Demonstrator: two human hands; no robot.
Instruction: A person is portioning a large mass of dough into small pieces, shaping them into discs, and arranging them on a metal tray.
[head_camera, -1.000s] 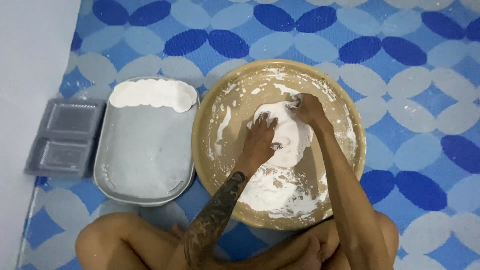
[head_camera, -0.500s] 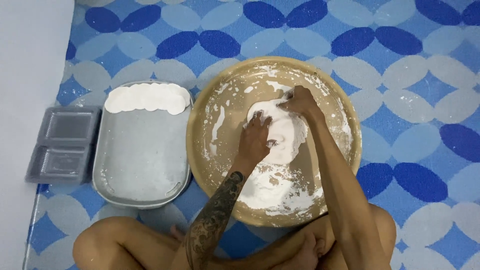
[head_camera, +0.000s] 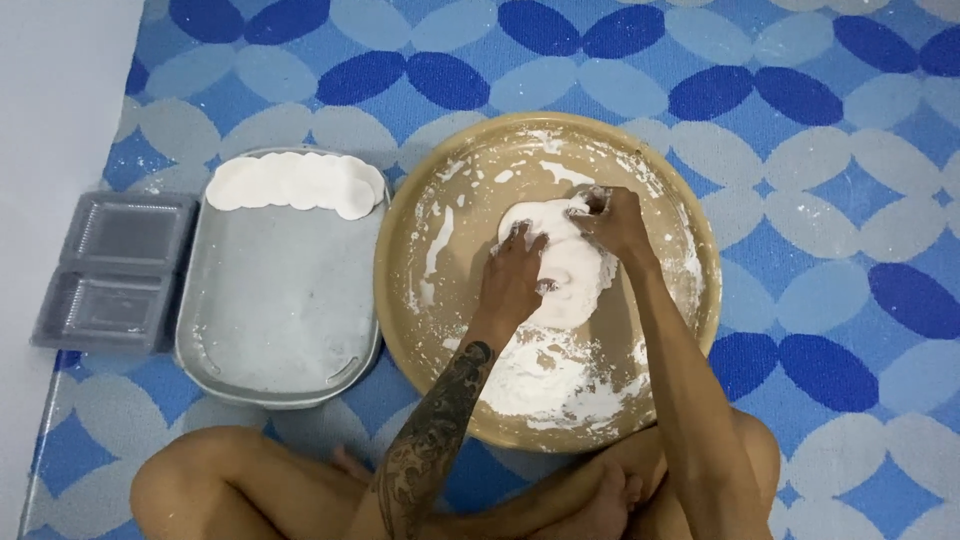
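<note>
Both hands have shifted slightly on the dough (head_camera: 565, 265), left hand (head_camera: 512, 280) and right hand (head_camera: 615, 222) grips pressed onto it, mid-basin (head_camera: 400, 290).

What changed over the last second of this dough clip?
Little: both hands stay pressed on the white dough in the tan bowl, left hand and right hand shifting only slightly. The metal tray, its dough discs and the plastic container stayed put.

A grey tray (head_camera: 280, 310) holds white discs (head_camera: 297, 184) beside plastic containers (head_camera: 118, 270).
</note>
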